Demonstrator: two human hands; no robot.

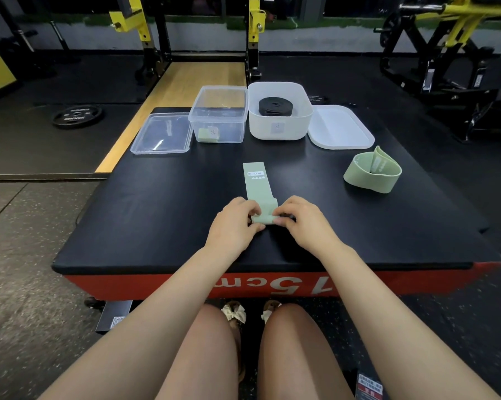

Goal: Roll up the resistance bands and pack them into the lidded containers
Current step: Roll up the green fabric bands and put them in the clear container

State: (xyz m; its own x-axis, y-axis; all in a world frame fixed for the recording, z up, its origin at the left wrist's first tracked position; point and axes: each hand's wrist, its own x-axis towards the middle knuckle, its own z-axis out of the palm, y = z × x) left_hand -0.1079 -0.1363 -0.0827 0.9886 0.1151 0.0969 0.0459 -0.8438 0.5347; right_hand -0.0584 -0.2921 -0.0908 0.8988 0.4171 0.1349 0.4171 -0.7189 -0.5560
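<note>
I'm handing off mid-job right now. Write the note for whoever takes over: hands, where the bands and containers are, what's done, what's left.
Left hand and right hand: both pinch the near, rolled end of the flat green band, which lies on the black platform.
Done: rolled black band sits in the white container; a small rolled green band sits in the clear container.
Both containers are open: clear lid lies left of its box, white lid right of its box.
Left: finish this roll and pack it, roll and pack the loose green band at right, then fit both lids.
</note>
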